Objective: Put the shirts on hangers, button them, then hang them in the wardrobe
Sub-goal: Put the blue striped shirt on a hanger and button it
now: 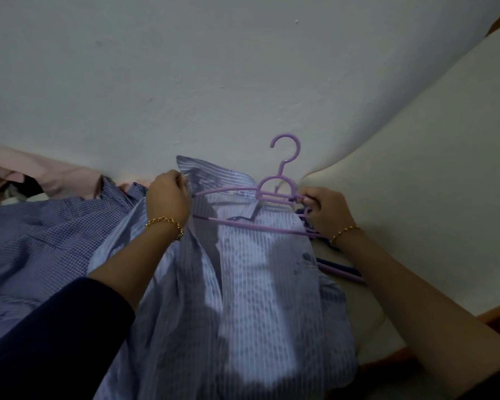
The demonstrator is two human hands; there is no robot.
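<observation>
White wall [185, 82] fills the upper view, and a cream bed [416, 168] runs down the right side, where the work is going on. The striped shirt [248, 284] lies front-up and unbuttoned on the bed, collar toward the wall. The purple hanger [274, 192] rests across its collar and chest, hook pointing up at the wall.

The left hand [168, 197] is closed on the shirt's shoulder fabric beside the hanger's left tip. The right hand [328, 210] pinches the hanger's right end with curled fingers.

The step in hand looks to be seating the hanger inside the shoulders. To do it well, hold the hanger steady with the right hand and draw the left shoulder seam fully over the tip. Then do the same on the other side, so the collar sits centred round the hook (a crooked collar will make the buttoning harder).

Counted: three garments show, namely the striped shirt, a checked shirt [41, 226] to the left and a pink garment [55, 174] by the wall. Spare hangers [341, 269] poke out under the right wrist, at least two, one purple and one dark blue. The wardrobe is not in view.
</observation>
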